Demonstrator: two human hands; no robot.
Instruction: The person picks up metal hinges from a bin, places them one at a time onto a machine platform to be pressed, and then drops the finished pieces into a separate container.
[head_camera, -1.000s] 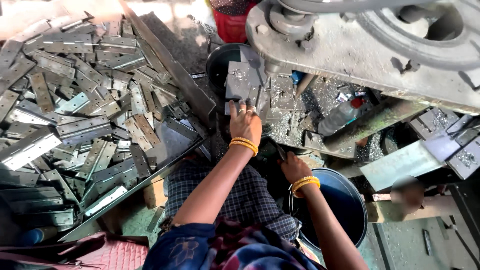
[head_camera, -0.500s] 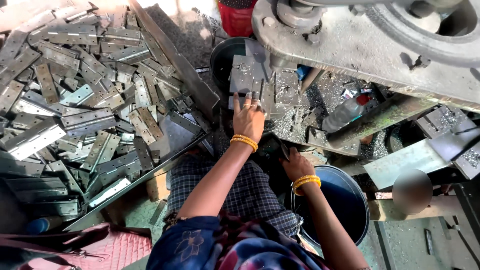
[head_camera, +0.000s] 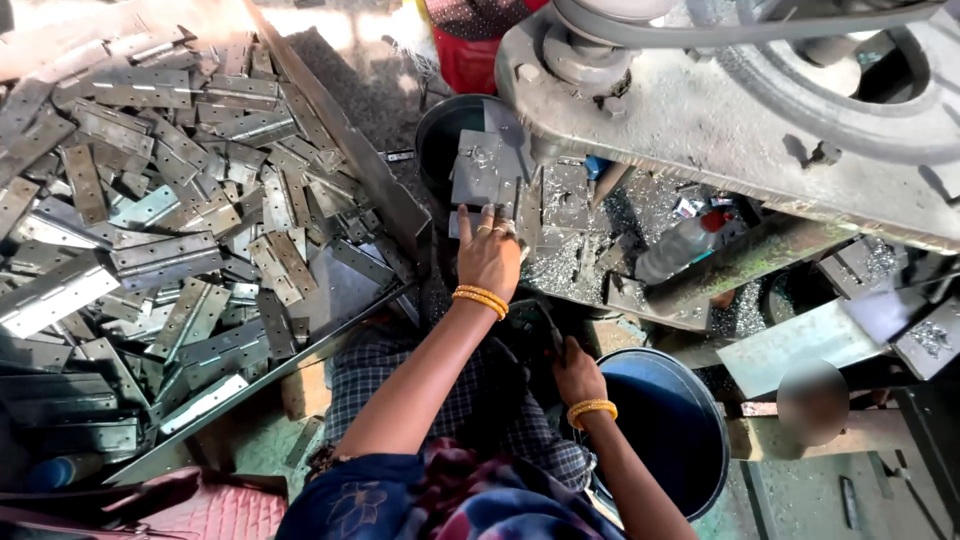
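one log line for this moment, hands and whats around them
left hand: on metal plate at press bed | right hand: low, beside blue bucket, hold unclear | hinge pile to the left | shavings on bed

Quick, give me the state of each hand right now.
Left hand: open, fingers spread flat on the metal plate under the press; holding nothing.
Right hand: low beside the blue bucket; grip cannot be told.
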